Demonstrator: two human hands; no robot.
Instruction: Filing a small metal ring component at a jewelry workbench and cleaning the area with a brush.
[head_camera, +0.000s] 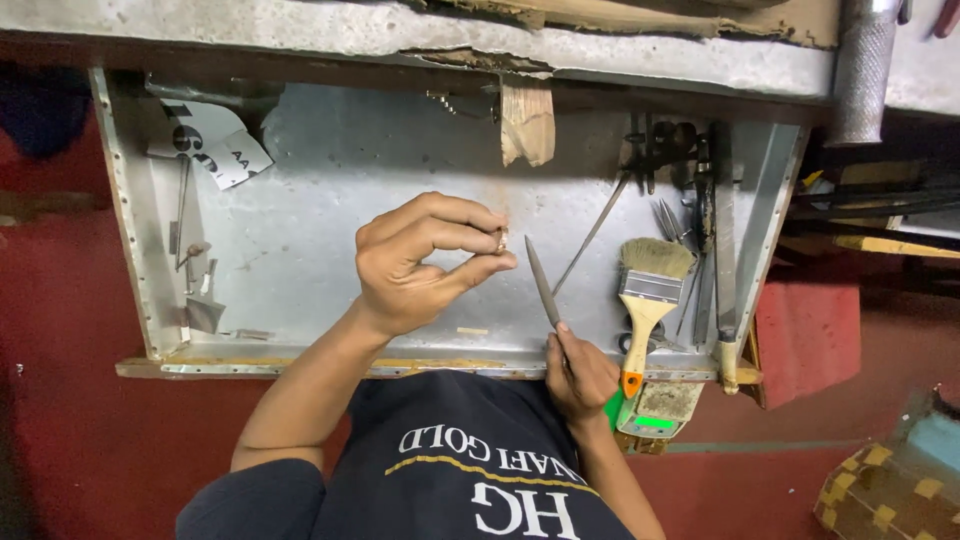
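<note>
Tray: a shallow grey metal tray (330, 170) juts out from under the workbench edge, its floor scuffed and mostly bare in the middle.
Tray, left end: a torn white card (205, 140) lies in the far left corner; below it, along the left wall, sit a thin rod and a few small metal scraps (200, 300).
Tray, right end: a paintbrush (648, 300) with pale bristles and a yellow-orange handle lies near the right wall, beside a long flat file (722, 230), tweezers and several dark tools.
Wooden peg: a worn wooden peg (527, 120) hangs over the tray's far edge, at its middle.
Left hand: the left hand (420, 265) is raised over the tray's middle, thumb and forefinger pinched narrowly on a small metal piece (501, 240).
Right hand: the right hand (578, 370) sits at the tray's near edge, fingers closed around a slim needle file (543, 283) that points up toward the small piece, not touching it.
Outside the tray: a green-topped block (655, 410) sits just past the near right corner.
</note>
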